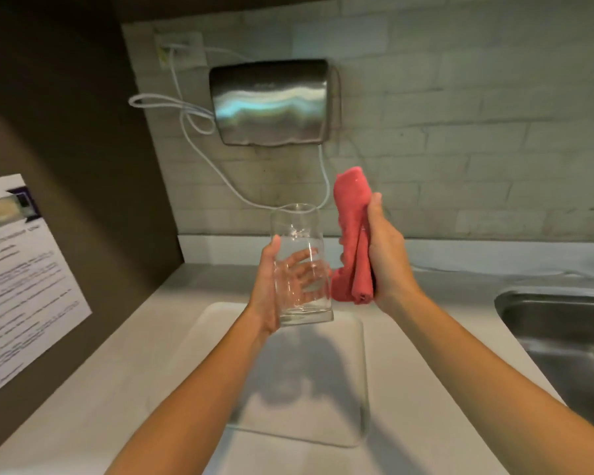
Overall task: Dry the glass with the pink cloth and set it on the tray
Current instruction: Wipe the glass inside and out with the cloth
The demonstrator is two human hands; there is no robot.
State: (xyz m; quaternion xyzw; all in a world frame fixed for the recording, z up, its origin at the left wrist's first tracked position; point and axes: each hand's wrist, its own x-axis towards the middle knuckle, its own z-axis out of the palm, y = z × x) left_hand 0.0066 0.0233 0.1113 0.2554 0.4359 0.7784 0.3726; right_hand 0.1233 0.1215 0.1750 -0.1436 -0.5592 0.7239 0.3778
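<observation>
**Glass and cloth held apart above the tray**

The left hand [271, 286] wraps the lower half of the glass [300, 265], thumb on the near side, fingers curled round the far wall. The glass stands nearly upright, mouth up, its long axis vertical, raised above the far end of the tray [354, 389]. The right hand [386, 255] is closed on the pink cloth [352, 234], folded into a long upright roll, just right of the glass; whether they touch cannot be told. Drying appears not yet begun; the cloth's upper end lies nearest the open rim.
</observation>
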